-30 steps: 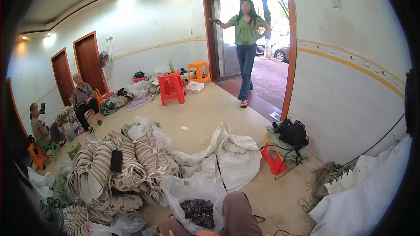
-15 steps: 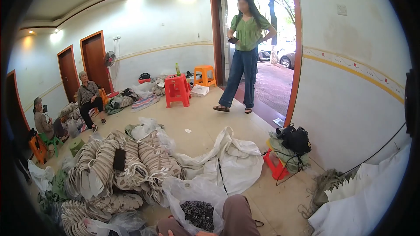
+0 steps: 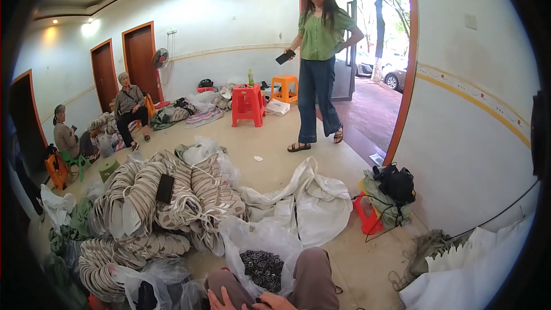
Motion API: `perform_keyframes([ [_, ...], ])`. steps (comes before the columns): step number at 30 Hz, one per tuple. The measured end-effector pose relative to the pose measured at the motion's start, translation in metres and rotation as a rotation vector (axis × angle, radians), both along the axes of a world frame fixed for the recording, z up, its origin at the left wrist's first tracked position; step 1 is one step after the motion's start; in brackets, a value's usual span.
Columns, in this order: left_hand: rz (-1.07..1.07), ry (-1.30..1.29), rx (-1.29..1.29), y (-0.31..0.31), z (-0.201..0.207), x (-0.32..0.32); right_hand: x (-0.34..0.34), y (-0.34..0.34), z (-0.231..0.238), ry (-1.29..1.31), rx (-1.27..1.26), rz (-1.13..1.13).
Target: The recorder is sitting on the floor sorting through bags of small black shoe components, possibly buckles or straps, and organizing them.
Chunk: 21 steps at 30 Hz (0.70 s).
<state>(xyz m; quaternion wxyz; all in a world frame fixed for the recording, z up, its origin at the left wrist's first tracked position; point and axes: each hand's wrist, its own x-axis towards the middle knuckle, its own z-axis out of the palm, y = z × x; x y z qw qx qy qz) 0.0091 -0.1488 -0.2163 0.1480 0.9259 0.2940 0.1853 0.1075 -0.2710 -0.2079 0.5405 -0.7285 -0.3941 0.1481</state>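
At the lower edge, my left hand [image 3: 221, 299] lies against my left knee, fingers apart. My right hand [image 3: 275, 301] is beside it between my knees, partly cut off. Its fingers are curled at a small dark piece, too small to name surely. Just beyond my hands, a clear plastic bag [image 3: 232, 240] stands open between my legs, filled with small black ring-like pieces [image 3: 262, 270]. To its left lie stacked bundles of beige strappy shoe uppers [image 3: 140, 198], with a black phone [image 3: 165, 188] on top.
A white woven sack [image 3: 321, 209] lies beyond the bag. At right, a red stool [image 3: 367, 218] bears a black bag [image 3: 396, 183]. A person in green [image 3: 321, 40] stands by the doorway holding a phone. Two seated people [image 3: 131, 106] are at far left. A red stool [image 3: 248, 106] stands farther back.
My view has tilted and shifted, so more of both my hands shows. The standing person has stepped slightly left and forward, the phone now held lower and out to the side.
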Motion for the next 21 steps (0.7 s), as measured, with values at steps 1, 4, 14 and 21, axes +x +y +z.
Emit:
perform_keyframes([
  [1,0.003,0.003,0.008,0.0,0.001,-0.004,-0.003,0.0,0.0,-0.002,0.02,-0.015],
  [4,0.008,0.005,0.026,0.0,-0.003,-0.012,-0.008,-0.001,0.003,0.029,0.005,0.031],
  [14,-0.031,0.03,-0.01,0.027,-0.022,0.002,0.009,0.005,0.014,-0.037,0.029,0.115],
  [21,-0.132,-0.003,-0.052,0.031,-0.036,-0.009,0.018,-0.09,0.005,0.329,0.084,-0.108],
])
